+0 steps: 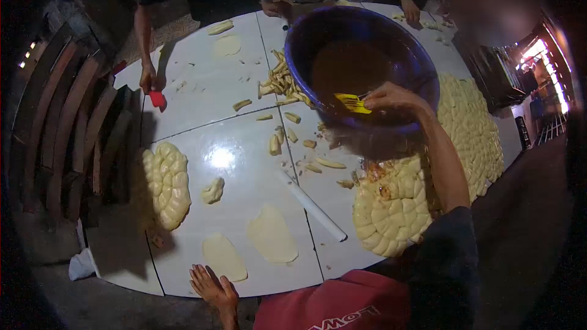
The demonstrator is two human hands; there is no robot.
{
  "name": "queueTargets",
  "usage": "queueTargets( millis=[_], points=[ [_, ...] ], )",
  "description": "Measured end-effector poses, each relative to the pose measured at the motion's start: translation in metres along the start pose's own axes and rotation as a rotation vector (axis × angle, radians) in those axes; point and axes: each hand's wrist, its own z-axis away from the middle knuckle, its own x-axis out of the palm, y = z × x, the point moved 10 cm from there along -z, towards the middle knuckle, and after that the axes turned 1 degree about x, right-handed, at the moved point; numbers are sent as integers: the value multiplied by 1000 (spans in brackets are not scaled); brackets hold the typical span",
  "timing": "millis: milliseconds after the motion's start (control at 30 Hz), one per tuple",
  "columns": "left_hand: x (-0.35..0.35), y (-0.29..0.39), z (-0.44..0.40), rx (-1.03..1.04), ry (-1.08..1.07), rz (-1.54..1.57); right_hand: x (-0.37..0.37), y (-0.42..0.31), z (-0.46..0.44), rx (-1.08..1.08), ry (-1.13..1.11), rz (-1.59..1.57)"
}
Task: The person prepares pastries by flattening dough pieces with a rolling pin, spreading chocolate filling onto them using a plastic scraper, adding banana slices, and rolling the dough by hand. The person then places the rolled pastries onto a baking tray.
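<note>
My right hand [391,98] is closed on a yellow scraper [353,103] over the near rim of a large blue basin [293,73] with brown contents. My left hand [211,286] lies on the white tiled table [183,275] at its near edge, fingers spread and holding nothing. Beside it is a flattened oval of dough [224,256], with a larger flat piece [272,235] to its right. A white rolling pin [315,209] rests diagonally on the tiles. Below my right forearm sits a mass of dough pieces [391,214].
More dough covers the right side [468,128]; another dough mound [166,186] is at left. Peeled pieces [282,82] lie beside the basin. Across the table, one person's hand [148,78] holds a red scraper [158,99]; another person's hand [411,12] rests near the far edge.
</note>
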Motion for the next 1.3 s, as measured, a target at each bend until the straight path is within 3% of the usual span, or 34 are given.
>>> queueTargets(
  millis=[200,367,433,533,633,700,867,1300],
  points=[
    [-8,6,-4,-9,9,59,8,-45,32,61,36,-59],
    [-9,4,-5,12,69,179,18,-56,39,-31,33,-124],
    [-11,8,-7,3,82,142,43,-100,65,-19,4,-131],
    [-10,5,-6,26,102,171,97,-107,77,-3,-143,-274],
    [-5,1,-4,40,147,187,158,-126,92,-57,-276,-23],
    [-7,3,-3,63,179,186,203,-140,99,-292,-251,167],
    [-8,3,-3,70,200,193,290,-149,117,-500,-81,504],
    [-12,3,-2,75,241,200,285,-158,158,-457,236,742]
  ],
)
